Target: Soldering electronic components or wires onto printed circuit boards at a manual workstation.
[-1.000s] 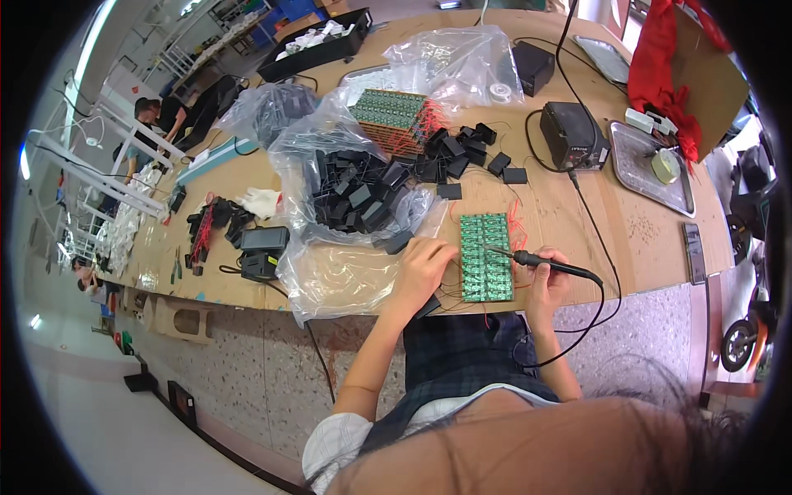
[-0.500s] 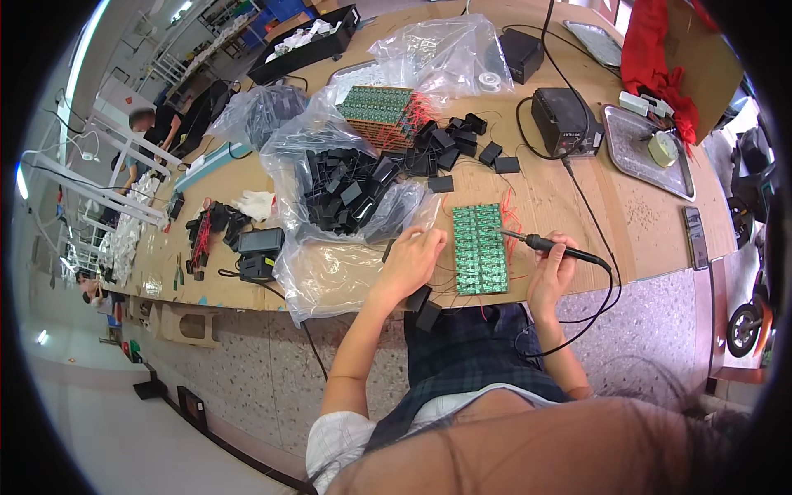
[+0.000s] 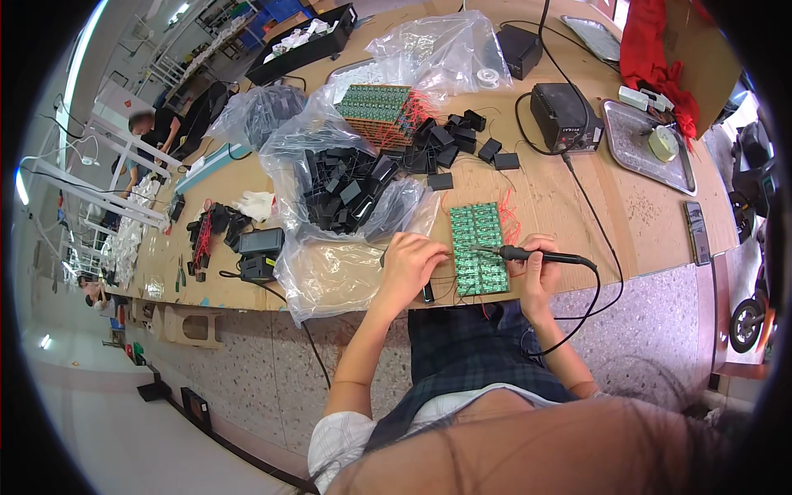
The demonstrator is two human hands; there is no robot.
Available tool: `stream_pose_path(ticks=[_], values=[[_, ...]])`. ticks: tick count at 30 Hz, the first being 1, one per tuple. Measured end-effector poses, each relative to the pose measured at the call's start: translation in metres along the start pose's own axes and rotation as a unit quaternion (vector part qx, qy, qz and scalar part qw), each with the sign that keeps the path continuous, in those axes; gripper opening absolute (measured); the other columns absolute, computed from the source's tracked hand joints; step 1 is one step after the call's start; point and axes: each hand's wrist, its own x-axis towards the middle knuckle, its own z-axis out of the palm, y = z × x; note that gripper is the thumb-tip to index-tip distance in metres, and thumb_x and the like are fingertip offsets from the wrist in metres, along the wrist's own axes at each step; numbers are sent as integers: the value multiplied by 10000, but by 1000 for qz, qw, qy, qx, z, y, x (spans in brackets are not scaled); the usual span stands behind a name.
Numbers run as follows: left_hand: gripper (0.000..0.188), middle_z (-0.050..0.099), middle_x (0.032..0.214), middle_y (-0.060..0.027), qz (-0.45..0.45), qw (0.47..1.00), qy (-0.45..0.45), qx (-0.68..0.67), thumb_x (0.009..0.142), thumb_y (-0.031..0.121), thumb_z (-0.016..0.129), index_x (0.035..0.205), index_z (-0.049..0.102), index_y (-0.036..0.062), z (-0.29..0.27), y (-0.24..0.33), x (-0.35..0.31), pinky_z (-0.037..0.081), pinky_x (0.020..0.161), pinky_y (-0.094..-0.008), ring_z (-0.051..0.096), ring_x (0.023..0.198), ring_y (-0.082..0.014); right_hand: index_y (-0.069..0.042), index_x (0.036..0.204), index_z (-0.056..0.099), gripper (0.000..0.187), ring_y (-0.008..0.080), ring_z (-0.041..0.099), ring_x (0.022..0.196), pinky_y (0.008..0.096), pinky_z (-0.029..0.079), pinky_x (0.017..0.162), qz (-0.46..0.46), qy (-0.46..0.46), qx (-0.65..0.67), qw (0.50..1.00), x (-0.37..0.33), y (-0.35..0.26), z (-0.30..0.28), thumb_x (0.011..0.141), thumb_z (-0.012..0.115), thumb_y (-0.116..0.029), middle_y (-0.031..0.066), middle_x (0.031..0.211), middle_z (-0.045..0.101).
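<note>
My right hand (image 3: 538,268) is closed round the black handle of a soldering iron (image 3: 549,256). The iron points left, its tip over the middle of a green circuit board panel (image 3: 480,276) lying at the table's near edge. Left of the panel is my left hand (image 3: 410,266), fingers pinched close to its edge. Whatever sits between those fingertips is too small to make out. A small black box (image 3: 427,294) shows partly below that hand, with thin dark wires beside it. Red wires (image 3: 509,221) stick out along the panel's far right side.
Black plastic boxes (image 3: 342,194) fill a clear bag at left, with loose ones beyond. Stacked circuit boards (image 3: 375,111) stand behind. The iron's cord runs near a black power unit (image 3: 565,120). At right are a metal tray (image 3: 652,157) and a phone (image 3: 697,233).
The soldering iron has moved left with my right hand, bringing its tip from the panel's right edge to over its middle. My left hand has shifted slightly nearer me.
</note>
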Motion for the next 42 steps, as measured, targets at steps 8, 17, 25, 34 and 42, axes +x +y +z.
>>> stream_pose_path(ticks=[8, 17, 25, 34, 42], values=[[63, 700, 786, -52, -20, 998, -52, 9, 816, 107, 731, 856, 686, 89, -2, 11, -6, 441, 770, -367, 661, 756, -235, -21, 1016, 498, 187, 104, 471, 708, 253, 432, 626, 62, 2, 107, 992, -7, 3, 0, 1063, 465, -200, 87, 981, 500], [56, 705, 783, -71, -29, 996, -84, 14, 861, 141, 698, 873, 684, 88, -3, 14, -4, 457, 752, -366, 669, 720, -257, -15, 965, 524, 179, 107, 490, 700, 236, 428, 549, -9, -16, -43, 999, -10, 9, -6, 1033, 460, -168, 102, 941, 526], [66, 701, 777, -67, -20, 996, -85, 28, 851, 143, 708, 869, 686, 84, -2, 16, -4, 466, 749, -363, 671, 725, -247, -12, 942, 529, 157, 116, 497, 705, 238, 427, 555, -23, -28, -63, 997, -7, -2, -2, 1020, 461, -130, 108, 937, 545], [69, 697, 768, -61, -6, 996, -75, 41, 840, 142, 716, 864, 687, 84, 2, 16, -6, 465, 719, -362, 667, 713, -240, -15, 946, 526, 125, 106, 484, 693, 232, 418, 548, 27, -35, -19, 999, -7, -7, 0, 1016, 457, -92, 102, 933, 535], [69, 682, 754, -54, 7, 996, -75, 52, 832, 138, 720, 874, 690, 93, 3, 15, -8, 460, 711, -360, 655, 699, -239, -12, 937, 532, 114, 127, 493, 739, 254, 434, 621, 10, -36, -44, 998, -6, -10, 1, 1002, 465, -78, 109, 924, 545]])
